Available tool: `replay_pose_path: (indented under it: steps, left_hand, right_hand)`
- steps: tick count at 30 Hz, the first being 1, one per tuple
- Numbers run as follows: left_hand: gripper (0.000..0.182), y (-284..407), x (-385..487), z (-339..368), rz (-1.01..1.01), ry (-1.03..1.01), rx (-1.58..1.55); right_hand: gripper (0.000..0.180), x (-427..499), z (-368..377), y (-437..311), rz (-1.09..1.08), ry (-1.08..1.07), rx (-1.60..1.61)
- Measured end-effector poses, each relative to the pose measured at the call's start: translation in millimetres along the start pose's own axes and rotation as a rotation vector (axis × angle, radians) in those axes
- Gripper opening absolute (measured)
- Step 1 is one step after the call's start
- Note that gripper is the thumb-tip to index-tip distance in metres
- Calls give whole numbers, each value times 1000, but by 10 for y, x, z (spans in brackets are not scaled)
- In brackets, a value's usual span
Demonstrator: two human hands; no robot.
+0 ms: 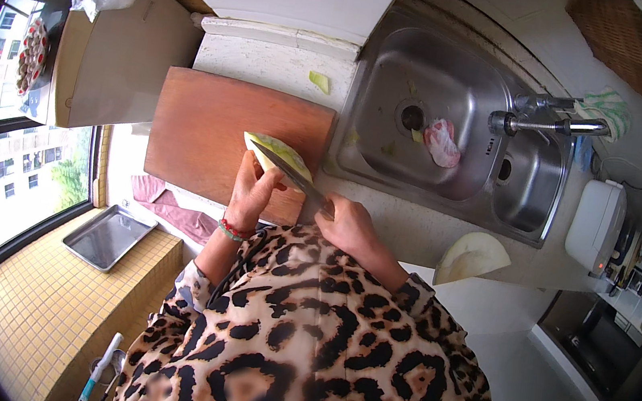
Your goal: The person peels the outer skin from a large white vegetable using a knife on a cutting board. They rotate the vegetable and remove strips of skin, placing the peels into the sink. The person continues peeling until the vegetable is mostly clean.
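Observation:
My left hand (253,185) grips a wedge of pale green melon or gourd (278,153) over the wooden cutting board (203,124). Green rind shows along its upper side, and the fingers underneath are partly hidden. In my right hand (348,222) is the handle of a kitchen knife (288,173). Its blade lies slantwise along the wedge, pointing up and to the left, against or just over the surface. My left thumb is close to the blade's edge. Beyond the board, a small piece of green peel (319,82) rests on the white counter (266,62).
Right of the board is a stainless-steel double sink (360,132) with a faucet (550,126). A plastic bag with reddish contents (443,143) and peel scraps lie in it. Another pale melon piece (471,258) sits at the counter's front edge. A pink cloth (174,208) and metal tray (109,237) are at left.

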State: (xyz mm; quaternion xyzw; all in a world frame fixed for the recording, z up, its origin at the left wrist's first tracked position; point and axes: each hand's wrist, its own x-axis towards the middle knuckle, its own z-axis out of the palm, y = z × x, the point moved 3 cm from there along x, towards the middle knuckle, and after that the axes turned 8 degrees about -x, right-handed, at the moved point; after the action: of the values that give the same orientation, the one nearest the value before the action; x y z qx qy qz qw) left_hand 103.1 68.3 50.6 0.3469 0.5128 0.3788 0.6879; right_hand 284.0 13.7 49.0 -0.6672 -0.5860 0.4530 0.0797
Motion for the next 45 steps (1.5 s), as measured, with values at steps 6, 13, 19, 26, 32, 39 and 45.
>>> replay_pose_path:
  steps: [6, 13, 19, 26, 32, 39, 45]
  left_hand:
    - [35, 10, 59, 24, -34, 15, 32]
    - [28, 12, 77, 67, -51, 89, -95]
    - [29, 20, 91, 74, -66, 78, -98]
    - [30, -17, 91, 69, -63, 96, -113]
    - [31, -75, 146, 49, -38, 68, -127]
    - [32, -134, 133, -2, -27, 83, -131]
    - [31, -134, 154, -10, -6, 115, -131]
  right_hand:
    - [16, -1, -65, -73, 47, 11, -8]
    - [16, 43, -153, -166, 141, -95, -22]
    - [21, 104, -109, -153, 156, -86, -29]
    - [21, 167, -71, -131, 160, -65, -32]
    - [23, 309, 24, -20, 96, -25, -31]
    - [23, 148, -36, -48, 140, -179, -18]
    - [26, 62, -58, 57, 205, -125, -75]
